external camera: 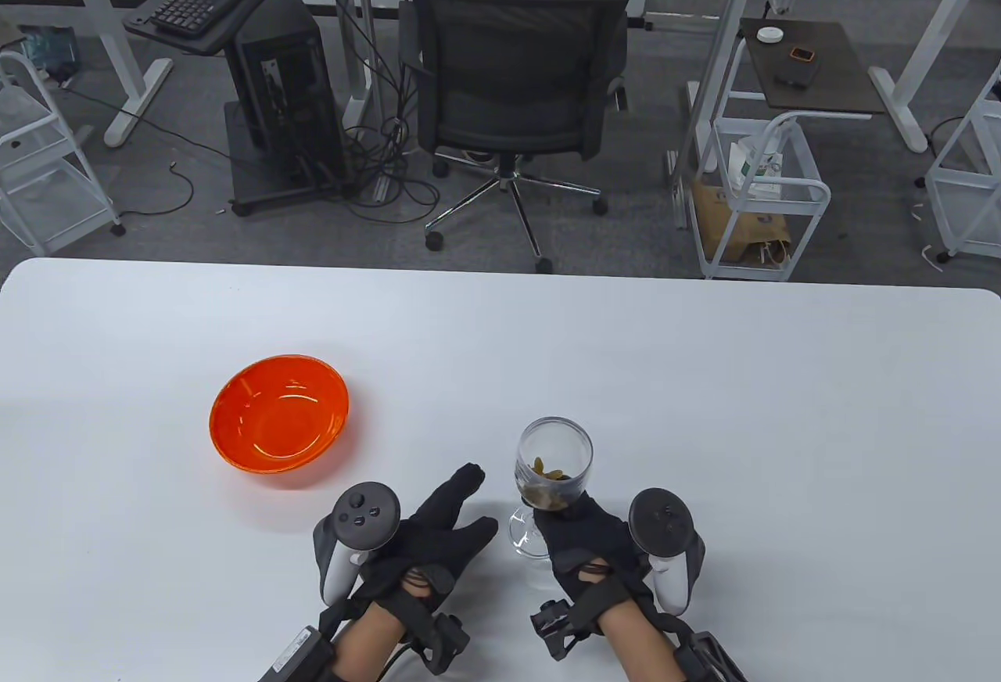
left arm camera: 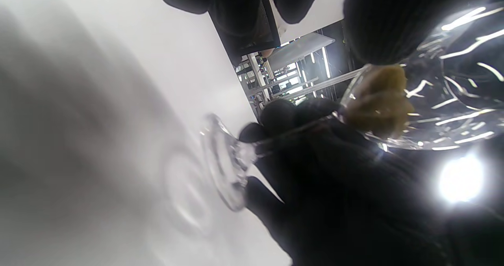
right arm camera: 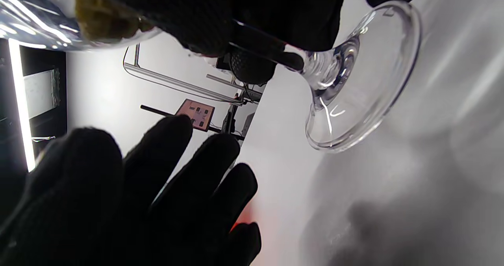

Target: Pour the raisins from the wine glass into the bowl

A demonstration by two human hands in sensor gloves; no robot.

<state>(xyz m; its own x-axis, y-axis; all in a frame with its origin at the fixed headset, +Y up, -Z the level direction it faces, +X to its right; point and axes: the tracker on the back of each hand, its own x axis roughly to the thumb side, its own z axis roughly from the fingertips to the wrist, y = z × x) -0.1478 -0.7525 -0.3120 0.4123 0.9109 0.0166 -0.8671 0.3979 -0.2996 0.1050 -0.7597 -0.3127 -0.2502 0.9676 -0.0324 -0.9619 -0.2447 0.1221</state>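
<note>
A clear wine glass (external camera: pixel 552 461) with raisins (external camera: pixel 547 488) in its bowl is near the table's front, right of centre. My right hand (external camera: pixel 583 537) grips its stem; the right wrist view shows my fingers (right arm camera: pixel 275 25) around the stem above the foot (right arm camera: pixel 364 80), which is off the table. The orange bowl (external camera: pixel 279 421) sits empty to the left of the glass. My left hand (external camera: pixel 442 525) lies flat and open on the table between bowl and glass, holding nothing. The left wrist view shows the glass foot (left arm camera: pixel 222 161) and the raisins (left arm camera: pixel 378 100).
The white table (external camera: pixel 704 369) stretches wide behind and to both sides. Beyond its far edge are an office chair (external camera: pixel 512 80) with a seated person, a computer stand (external camera: pixel 258 56) and wire carts (external camera: pixel 762 197).
</note>
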